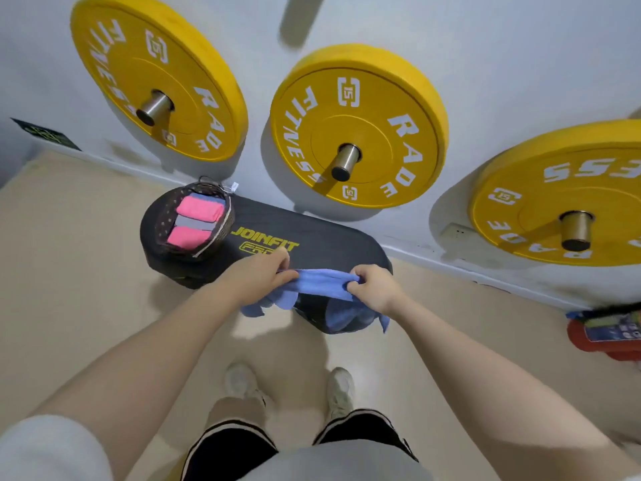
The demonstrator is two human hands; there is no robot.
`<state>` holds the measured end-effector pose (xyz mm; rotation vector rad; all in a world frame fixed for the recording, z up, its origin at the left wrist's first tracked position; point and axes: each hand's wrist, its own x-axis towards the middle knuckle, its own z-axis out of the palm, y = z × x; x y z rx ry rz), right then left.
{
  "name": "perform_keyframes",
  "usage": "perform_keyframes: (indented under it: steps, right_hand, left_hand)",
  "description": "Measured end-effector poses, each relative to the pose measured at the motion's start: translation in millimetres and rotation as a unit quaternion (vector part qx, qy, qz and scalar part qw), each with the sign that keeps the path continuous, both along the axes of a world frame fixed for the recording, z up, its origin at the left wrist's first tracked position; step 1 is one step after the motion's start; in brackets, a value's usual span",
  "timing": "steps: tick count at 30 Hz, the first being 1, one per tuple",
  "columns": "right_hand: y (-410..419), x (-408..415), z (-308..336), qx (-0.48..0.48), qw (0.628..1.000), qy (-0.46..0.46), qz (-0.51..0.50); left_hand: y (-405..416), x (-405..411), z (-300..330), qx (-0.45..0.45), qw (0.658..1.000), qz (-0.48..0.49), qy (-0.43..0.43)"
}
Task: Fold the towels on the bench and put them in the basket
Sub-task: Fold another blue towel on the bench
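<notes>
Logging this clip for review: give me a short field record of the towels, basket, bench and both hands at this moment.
setting: black bench against a wall hung with yellow weight plates
towel in hand: blue towel, bunched, hanging over the bench's near edge
left hand: grips the towel's left end
right hand: grips its right end
basket: wicker, on the bench's left end
basket contents: folded pink towels and a grey one between them

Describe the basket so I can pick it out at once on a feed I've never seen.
Find the black padded bench with yellow JOINFIT lettering, standing by the wall under three yellow weight plates. The basket sits on the bench's far left end, away from both hands. It is the only woven, dark brown round container in view, and it already holds folded pink towels with grey and blue ones between them.
</notes>
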<state>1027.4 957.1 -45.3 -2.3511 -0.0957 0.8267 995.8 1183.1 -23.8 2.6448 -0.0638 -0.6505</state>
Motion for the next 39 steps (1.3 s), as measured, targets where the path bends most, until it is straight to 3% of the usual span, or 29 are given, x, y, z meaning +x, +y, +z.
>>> perform_keyframes:
  steps: [3, 8, 11, 14, 16, 19, 22, 25, 28, 30, 32, 34, 36, 39]
  right_hand:
    - [27.7, 21.8, -10.3, -0.007, 0.999, -0.014, -0.033]
    - [66.2, 41.2, -39.7, 0.002, 0.991, -0.019, -0.130]
    - [87.1, 54.5, -79.3, -0.019, 0.987, -0.046, -0.154]
    - [96.5, 68.3, -142.5, -0.028, 0.984, -0.074, -0.156]
    - [96.8, 81.4, -193.5, -0.031, 0.981, -0.094, -0.169]
    - [97.0, 106.1, -267.8, -0.072, 0.968, -0.148, -0.187]
    - [96.1, 138.0, -312.2, -0.082, 0.952, -0.211, -0.207]
    - [95.7, 168.0, -317.6, -0.064, 0.926, -0.284, -0.239]
    - [100.0, 181.1, -298.7, 0.014, 0.876, -0.386, -0.289]
    - [101.8, 180.4, -294.3, 0.029, 0.867, -0.424, -0.261]
    - [99.8, 176.0, -306.7, 0.008, 0.889, -0.413, -0.197]
    - [99.8, 167.4, -331.1, -0.039, 0.932, -0.345, -0.105]
    - [105.9, 155.4, -360.5, -0.111, 0.967, -0.228, -0.011]
    - [119.0, 142.5, -399.9, -0.188, 0.975, -0.062, 0.103]
  left_hand:
    - [33.8, 42.9, -14.2, -0.054, 0.998, 0.020, 0.004]
    - [87.5, 97.5, -41.8, -0.068, 0.994, -0.063, 0.063]
    - [105.2, 123.0, -77.6, -0.078, 0.986, -0.139, 0.054]
    - [121.1, 143.8, -140.8, -0.142, 0.980, -0.134, 0.034]
    - [131.7, 157.8, -196.0, -0.148, 0.981, -0.127, 0.007]
    - [140.2, 182.2, -269.4, -0.082, 0.989, -0.112, -0.048]
    - [146.5, 215.2, -316.1, -0.127, 0.981, -0.107, -0.105]
    - [148.9, 258.1, -330.0, -0.158, 0.964, -0.078, -0.197]
    - [142.4, 283.2, -316.8, -0.218, 0.926, 0.001, -0.309]
    - [142.2, 284.8, -316.7, -0.276, 0.912, 0.000, -0.303]
    - [150.2, 279.0, -334.7, -0.286, 0.921, -0.047, -0.261]
    - [162.8, 266.9, -366.4, -0.241, 0.942, -0.109, -0.207]
    - [174.3, 253.7, -402.7, -0.147, 0.958, -0.190, -0.153]
    - [184.8, 232.3, -445.4, 0.024, 0.958, -0.284, -0.029]
